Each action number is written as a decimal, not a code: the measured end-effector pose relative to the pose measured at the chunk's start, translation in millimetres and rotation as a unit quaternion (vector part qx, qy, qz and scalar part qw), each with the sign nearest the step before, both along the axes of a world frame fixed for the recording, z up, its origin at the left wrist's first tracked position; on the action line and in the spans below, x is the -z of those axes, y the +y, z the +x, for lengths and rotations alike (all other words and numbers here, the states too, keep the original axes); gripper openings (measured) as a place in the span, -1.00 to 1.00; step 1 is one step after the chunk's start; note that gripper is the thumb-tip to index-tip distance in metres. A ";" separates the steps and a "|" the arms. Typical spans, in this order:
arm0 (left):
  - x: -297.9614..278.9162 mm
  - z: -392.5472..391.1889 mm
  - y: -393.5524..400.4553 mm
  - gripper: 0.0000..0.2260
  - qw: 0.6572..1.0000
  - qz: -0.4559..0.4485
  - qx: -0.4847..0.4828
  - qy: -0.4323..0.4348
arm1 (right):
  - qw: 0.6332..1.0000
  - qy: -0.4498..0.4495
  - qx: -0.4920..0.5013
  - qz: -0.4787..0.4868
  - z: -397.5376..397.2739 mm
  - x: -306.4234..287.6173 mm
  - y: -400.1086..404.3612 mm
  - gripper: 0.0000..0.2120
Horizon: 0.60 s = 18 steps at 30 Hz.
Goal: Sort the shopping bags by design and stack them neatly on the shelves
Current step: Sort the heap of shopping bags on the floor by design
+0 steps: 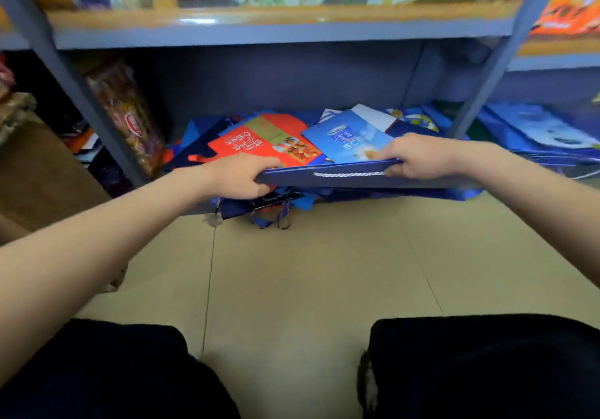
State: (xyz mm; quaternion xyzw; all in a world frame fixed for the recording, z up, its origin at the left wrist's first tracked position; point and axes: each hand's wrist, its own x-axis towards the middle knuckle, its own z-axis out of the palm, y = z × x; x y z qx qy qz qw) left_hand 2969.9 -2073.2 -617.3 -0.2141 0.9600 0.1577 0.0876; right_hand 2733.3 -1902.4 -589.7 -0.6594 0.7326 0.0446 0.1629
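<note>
Arms outstretched, left hand (242,175) and right hand (414,157) grip the blue bag's (350,176) ends.

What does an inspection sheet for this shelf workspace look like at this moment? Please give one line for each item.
Surface: bottom shelf under a messy pile of bags; beige tiled floor in front.
Job's things: dark blue bag with rope handle held flat at both ends; red bag and light blue bag on top of the pile; more blue bags in the next bay.
Clutter: snack packet leaning at the left post.
Grippers: left hand and right hand each grip the dark blue bag.
Cables: nothing seen.
Surroundings: upper shelf with blurred packages.
</note>
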 end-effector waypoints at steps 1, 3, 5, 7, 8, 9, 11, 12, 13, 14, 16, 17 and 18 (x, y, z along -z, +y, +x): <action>5.5 -9.6 8.4 -0.68 1.000 -0.020 0.015 0.008 | 1.000 0.003 0.014 -0.005 -7.4 -2.3 11.9 -0.77; 18.0 -30.7 25.4 -0.75 0.998 -0.017 0.052 0.025 | 0.999 0.014 0.045 0.006 -21.8 -4.7 35.3 -0.72; 30.8 -55.0 40.4 -0.76 0.996 -0.013 0.080 0.044 | 0.996 0.013 0.084 0.008 -39.8 -3.2 56.6 -0.73; 47.2 -80.1 56.3 -0.71 0.993 -0.023 0.093 0.063 | 0.990 -0.035 0.134 0.000 -58.9 3.1 77.9 -0.80; 57.1 -91.8 66.3 -0.68 0.993 -0.026 0.098 0.067 | 0.985 -0.068 0.160 0.006 -66.0 9.9 88.1 -0.83; 68.0 -103.1 78.2 -0.66 0.992 -0.029 0.104 0.063 | 0.978 -0.094 0.187 0.017 -72.3 20.4 97.8 -0.85; 90.0 -124.6 104.6 -0.63 0.992 -0.042 0.111 0.042 | 0.963 -0.124 0.237 0.029 -81.5 48.8 113.9 -0.82; 100.5 -134.6 117.1 -0.62 0.992 -0.046 0.110 0.035 | 0.954 -0.144 0.263 0.028 -84.8 63.7 119.2 -0.79; 109.9 -144.0 129.6 -0.61 0.993 -0.047 0.107 0.030 | 0.942 -0.171 0.289 0.025 -88.1 77.9 123.3 -0.74; 119.4 -152.9 141.2 -0.60 0.993 -0.045 0.104 0.029 | 0.930 -0.195 0.309 0.026 -90.8 90.6 126.0 -0.68; 141.5 -170.6 163.0 -0.59 0.993 -0.036 0.106 0.022 | 0.915 -0.224 0.332 0.051 -97.5 114.7 131.3 -0.57; 152.3 -180.5 174.6 -0.59 0.993 -0.029 0.110 0.015 | 0.908 -0.235 0.339 0.070 -101.3 126.3 136.0 -0.54; 162.1 -190.5 187.0 -0.59 0.993 -0.021 0.115 0.004 | 0.902 -0.244 0.345 0.090 -104.8 138.0 142.1 -0.51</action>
